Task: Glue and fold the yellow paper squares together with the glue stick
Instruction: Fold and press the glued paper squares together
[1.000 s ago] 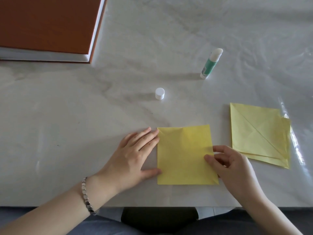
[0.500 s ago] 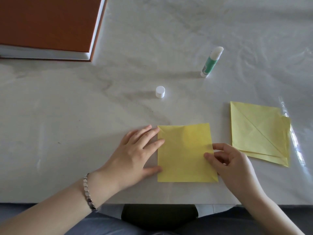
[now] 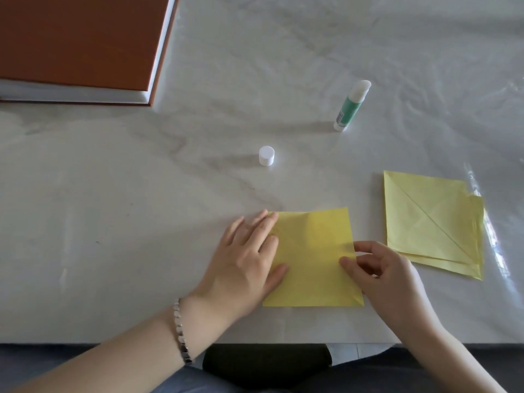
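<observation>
A yellow paper square (image 3: 312,259) lies near the front edge of the table (image 3: 113,222). The left hand (image 3: 246,259) presses its left side flat with straight fingers, while the right hand (image 3: 388,276) pinches its right edge between thumb and forefinger. Behind them, the cap (image 3: 266,156) and the uncapped glue stick (image 3: 350,107) stand apart. At right, a pile of folded squares (image 3: 431,222) suggests several are finished; this one appears mid-fold, with creasing left to do.
</observation>
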Motion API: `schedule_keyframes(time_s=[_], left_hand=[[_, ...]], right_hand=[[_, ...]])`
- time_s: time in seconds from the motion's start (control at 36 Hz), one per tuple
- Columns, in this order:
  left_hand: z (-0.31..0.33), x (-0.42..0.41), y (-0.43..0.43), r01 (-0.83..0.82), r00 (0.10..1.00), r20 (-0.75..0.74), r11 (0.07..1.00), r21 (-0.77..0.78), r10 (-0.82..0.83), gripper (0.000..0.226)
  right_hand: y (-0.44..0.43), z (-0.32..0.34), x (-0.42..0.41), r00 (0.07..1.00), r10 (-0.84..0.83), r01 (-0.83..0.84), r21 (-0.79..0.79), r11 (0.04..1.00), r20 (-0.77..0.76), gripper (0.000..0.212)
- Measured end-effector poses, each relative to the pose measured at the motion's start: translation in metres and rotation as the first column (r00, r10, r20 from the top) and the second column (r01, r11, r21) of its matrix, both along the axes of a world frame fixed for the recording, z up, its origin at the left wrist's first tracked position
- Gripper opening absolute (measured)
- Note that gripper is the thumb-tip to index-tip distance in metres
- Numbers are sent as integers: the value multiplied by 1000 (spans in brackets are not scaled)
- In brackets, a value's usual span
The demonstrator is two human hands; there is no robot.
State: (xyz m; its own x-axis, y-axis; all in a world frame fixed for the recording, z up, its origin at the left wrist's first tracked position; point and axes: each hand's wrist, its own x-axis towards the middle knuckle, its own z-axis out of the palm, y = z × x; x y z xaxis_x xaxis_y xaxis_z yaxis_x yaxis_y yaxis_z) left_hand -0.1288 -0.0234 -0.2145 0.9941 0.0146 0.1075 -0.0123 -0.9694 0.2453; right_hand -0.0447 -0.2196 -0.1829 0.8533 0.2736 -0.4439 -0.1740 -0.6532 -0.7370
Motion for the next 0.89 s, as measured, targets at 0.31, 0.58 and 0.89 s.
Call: schedule_keyframes(time_s=[0.31, 0.58, 0.89], left_hand=[[-17, 0, -19, -66, 998, 11, 997, 34, 66, 48], [-17, -1, -18, -56, 998, 17, 997, 46, 55, 51], [-16, 1, -18, -51, 998, -21, 996, 69, 52, 57]], right_hand=[[17, 8, 25, 987, 34, -25, -60, 998, 156, 6], [23, 2, 32, 986, 4, 20, -145, 989, 164, 8], [24, -3, 28, 965, 49, -9, -156, 988, 258, 12]])
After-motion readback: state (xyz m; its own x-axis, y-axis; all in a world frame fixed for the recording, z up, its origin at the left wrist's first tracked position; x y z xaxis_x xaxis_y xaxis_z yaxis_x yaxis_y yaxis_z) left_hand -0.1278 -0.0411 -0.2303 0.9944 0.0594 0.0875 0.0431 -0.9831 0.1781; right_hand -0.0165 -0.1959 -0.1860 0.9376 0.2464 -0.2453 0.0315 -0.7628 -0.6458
